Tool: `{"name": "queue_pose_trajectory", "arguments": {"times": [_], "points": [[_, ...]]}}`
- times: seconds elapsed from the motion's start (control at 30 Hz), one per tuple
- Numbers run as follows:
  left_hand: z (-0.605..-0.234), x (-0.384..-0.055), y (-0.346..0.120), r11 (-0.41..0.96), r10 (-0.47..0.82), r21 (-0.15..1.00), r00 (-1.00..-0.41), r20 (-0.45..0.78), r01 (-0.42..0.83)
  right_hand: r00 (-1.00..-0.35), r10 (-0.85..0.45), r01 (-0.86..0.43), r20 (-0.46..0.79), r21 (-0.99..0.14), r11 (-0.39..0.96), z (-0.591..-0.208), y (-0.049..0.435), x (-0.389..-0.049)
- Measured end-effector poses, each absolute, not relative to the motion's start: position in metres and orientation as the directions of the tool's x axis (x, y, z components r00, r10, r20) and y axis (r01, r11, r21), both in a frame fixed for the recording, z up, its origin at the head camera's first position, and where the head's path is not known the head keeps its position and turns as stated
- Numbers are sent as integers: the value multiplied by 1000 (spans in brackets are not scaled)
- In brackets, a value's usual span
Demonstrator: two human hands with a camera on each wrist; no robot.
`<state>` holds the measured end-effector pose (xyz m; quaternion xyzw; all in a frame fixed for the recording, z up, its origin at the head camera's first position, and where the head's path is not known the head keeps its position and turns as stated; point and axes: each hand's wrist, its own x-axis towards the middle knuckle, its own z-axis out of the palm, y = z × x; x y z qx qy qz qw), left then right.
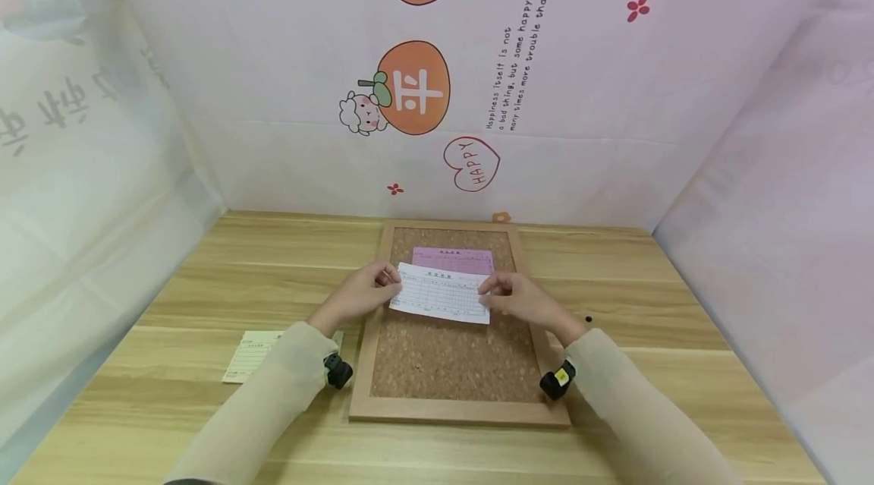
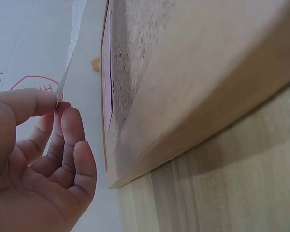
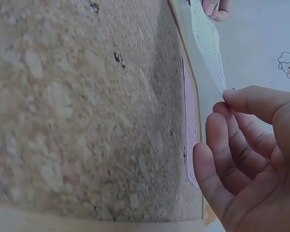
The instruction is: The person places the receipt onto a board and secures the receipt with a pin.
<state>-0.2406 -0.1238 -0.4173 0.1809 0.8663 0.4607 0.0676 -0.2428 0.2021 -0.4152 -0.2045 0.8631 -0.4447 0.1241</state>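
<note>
A white printed form (image 1: 440, 294) is stretched between both hands over the cork board (image 1: 451, 363). My left hand (image 1: 369, 289) pinches its left edge between thumb and forefinger. On the opposite edge, the thumb and index finger of my right hand (image 1: 522, 299) pinch the paper. Both wrist views show the sheet raised above the cork, with the other fingers loosely bent. Behind it a pink form (image 1: 454, 259) lies on the upper part of the board, its lower portion covered by the white sheet in the head view.
A pale yellow form (image 1: 249, 356) lies on the wooden table (image 1: 307, 439) left of the board, partly hidden by the left sleeve. Right of the board sits a small black object (image 1: 589, 319). A printed white curtain (image 1: 580, 166) hangs behind the table and on both sides.
</note>
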Motion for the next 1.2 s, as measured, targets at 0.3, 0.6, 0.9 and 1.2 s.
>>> {"name": "queue_pose_trajectory", "arguments": {"times": [0.3,0.6,0.9,1.2], "points": [[-417,-246,-116,526,419,814,-908,4,247,-883,-469,-291,-11,-771,567,-418,211,-247],[-421,-252,-112,548,435,803,-900,-34,235,-871,-491,-318,-11,-750,580,-422,216,-251],[-427,-256,-107,562,499,764,-867,-10,315,-877,-470,-243,-100,-752,613,-423,218,-252],[-423,-255,-103,591,496,751,-867,-52,293,-875,-470,-236,-116,-745,623,-428,219,-257]]}}
